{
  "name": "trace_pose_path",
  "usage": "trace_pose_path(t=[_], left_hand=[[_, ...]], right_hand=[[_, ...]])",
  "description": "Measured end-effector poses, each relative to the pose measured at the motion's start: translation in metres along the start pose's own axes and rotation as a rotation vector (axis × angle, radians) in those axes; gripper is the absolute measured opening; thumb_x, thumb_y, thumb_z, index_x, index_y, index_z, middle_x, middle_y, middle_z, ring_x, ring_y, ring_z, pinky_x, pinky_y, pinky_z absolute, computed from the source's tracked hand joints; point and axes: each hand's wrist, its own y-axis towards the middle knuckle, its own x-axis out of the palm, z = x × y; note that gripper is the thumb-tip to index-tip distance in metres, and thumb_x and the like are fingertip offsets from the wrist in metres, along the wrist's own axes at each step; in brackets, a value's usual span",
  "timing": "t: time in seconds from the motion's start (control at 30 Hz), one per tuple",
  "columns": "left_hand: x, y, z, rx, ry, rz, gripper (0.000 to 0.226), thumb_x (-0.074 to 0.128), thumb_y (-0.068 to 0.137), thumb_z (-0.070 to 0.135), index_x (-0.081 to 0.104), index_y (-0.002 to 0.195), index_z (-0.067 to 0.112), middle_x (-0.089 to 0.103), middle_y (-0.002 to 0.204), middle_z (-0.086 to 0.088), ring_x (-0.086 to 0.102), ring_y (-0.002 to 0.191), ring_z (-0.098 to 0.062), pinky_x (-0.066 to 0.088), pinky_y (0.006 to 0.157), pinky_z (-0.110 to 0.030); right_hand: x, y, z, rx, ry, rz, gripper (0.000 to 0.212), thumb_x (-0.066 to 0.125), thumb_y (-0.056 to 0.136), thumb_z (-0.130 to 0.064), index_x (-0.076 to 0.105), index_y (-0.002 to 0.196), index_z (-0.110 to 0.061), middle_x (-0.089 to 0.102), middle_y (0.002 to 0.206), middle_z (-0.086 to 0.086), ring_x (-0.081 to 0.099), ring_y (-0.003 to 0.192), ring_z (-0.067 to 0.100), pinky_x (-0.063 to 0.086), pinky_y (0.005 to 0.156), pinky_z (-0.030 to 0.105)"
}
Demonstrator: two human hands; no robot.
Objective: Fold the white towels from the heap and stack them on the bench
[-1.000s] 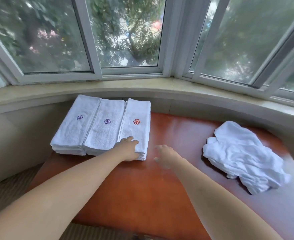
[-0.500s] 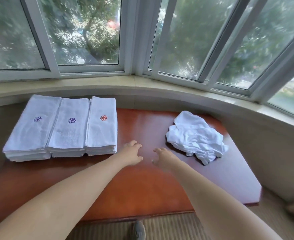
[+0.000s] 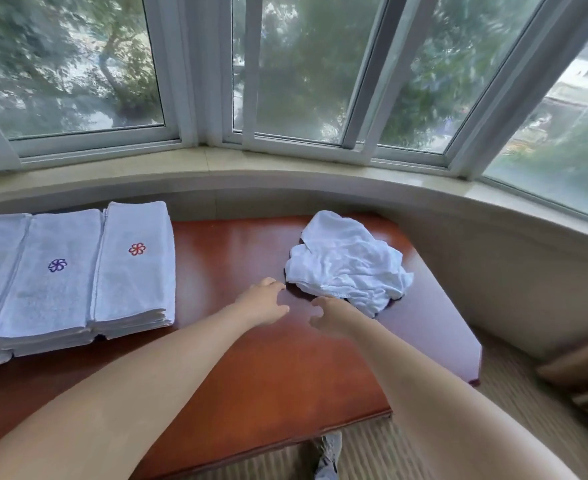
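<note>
Both hands have moved right, away from the folded stacks, to the near edge of the towel heap.

At the table's (image 3: 216, 341) left edge I see the folded stacks (image 3: 77, 271) cut off by the frame. My left hand (image 3: 263, 303) and right hand (image 3: 332, 313) hover beside the crumpled heap (image 3: 348, 261) at the far right corner, each grip released, fingers loosely curled, holding nothing; motion blur softens the fingertips.

Both hands (image 3: 296, 308) left the stacks (image 3: 134, 265) — now near heap (image 3: 346, 261).
</note>
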Motion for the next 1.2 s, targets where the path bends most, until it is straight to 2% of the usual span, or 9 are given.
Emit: trace_pose_path(t=[0.13,0.33,0.47,0.67,0.83,0.9,0.97,1.07,1.2], left_hand=[[0.021,0.061,0.032,-0.033,0.0,-0.027,0.061,0.056,0.096,0.044,0.041,0.153,0.026,0.032,0.16,0.002,0.044,0.139,-0.028,0.041,0.112,-0.039],[0.051,0.157,0.094,-0.171,-0.051,-0.119,0.051,0.059,0.093,0.038,0.054,0.14,0.019,0.051,0.146,-0.006,0.056,0.127,-0.027,0.047,0.103,-0.037],[0.078,0.215,0.126,-0.269,-0.092,-0.149,0.051,0.06,0.094,0.037,0.053,0.141,0.018,0.052,0.147,-0.006,0.056,0.127,-0.028,0.048,0.098,-0.033],[0.112,0.27,0.141,-0.373,-0.115,-0.18,0.051,0.056,0.096,0.033,0.047,0.145,0.022,0.047,0.151,-0.002,0.059,0.12,-0.026,0.047,0.087,-0.031],[0.127,0.304,0.144,-0.396,-0.112,-0.199,0.056,0.056,0.097,0.025,0.04,0.151,0.025,0.037,0.156,0.005,0.058,0.113,-0.022,0.046,0.076,-0.03],[0.131,0.317,0.146,-0.401,-0.119,-0.19,0.059,0.056,0.097,0.022,0.038,0.153,0.026,0.034,0.158,0.008,0.053,0.122,-0.022,0.052,0.083,-0.034],[0.135,0.327,0.147,-0.401,-0.137,-0.188,0.061,0.055,0.097,0.017,0.037,0.154,0.026,0.034,0.159,0.007,0.049,0.129,-0.022,0.054,0.092,-0.041],[0.141,0.338,0.148,-0.392,-0.136,-0.221,0.066,0.053,0.097,0.012,0.031,0.157,0.026,0.03,0.162,0.006,0.044,0.134,-0.023,0.054,0.095,-0.044],[0.148,0.342,0.148,-0.36,-0.027,-0.289,0.064,0.059,0.099,0.023,0.033,0.156,0.033,0.033,0.156,0.003,0.034,0.138,-0.023,0.05,0.098,-0.042]], right_hand=[[-0.007,0.041,0.063,-0.026,-0.007,-0.068,0.052,0.053,0.1,-0.041,0.05,0.148,-0.021,0.052,0.149,0.004,0.053,0.132,0.027,0.043,0.096,0.033],[-0.032,0.112,0.176,-0.075,0.062,-0.18,0.019,0.056,0.095,-0.035,0.066,0.111,-0.036,0.062,0.124,0.002,0.057,0.125,0.028,0.037,0.087,0.028],[-0.047,0.167,0.248,-0.024,0.048,-0.24,0.047,0.052,0.099,-0.038,0.053,0.145,-0.026,0.055,0.143,0.003,0.053,0.131,0.028,0.044,0.099,0.033],[-0.041,0.234,0.316,0.007,0.042,-0.253,0.049,0.049,0.1,-0.027,0.048,0.149,-0.021,0.051,0.144,0.004,0.06,0.119,0.026,0.05,0.085,0.031],[-0.031,0.277,0.325,-0.02,0.088,-0.187,0.053,0.05,0.098,-0.018,0.043,0.151,-0.026,0.043,0.152,-0.002,0.057,0.121,0.025,0.051,0.09,0.035],[-0.028,0.293,0.321,-0.058,0.082,-0.142,0.052,0.047,0.099,-0.018,0.041,0.15,-0.026,0.044,0.149,-0.004,0.062,0.105,0.026,0.052,0.079,0.035],[-0.024,0.305,0.318,-0.096,0.076,-0.146,0.054,0.045,0.099,-0.018,0.037,0.152,-0.026,0.046,0.146,-0.004,0.059,0.084,0.022,0.043,0.06,0.03],[-0.016,0.314,0.312,-0.098,0.027,-0.212,0.049,0.046,0.1,-0.017,0.04,0.148,-0.023,0.055,0.133,0.0,0.059,0.087,0.021,0.04,0.061,0.029],[-0.01,0.307,0.306,-0.226,-0.045,-0.467,0.026,0.051,0.084,-0.027,0.063,0.107,-0.027,0.062,0.086,-0.007,0.064,0.09,0.02,0.044,0.067,0.028]])
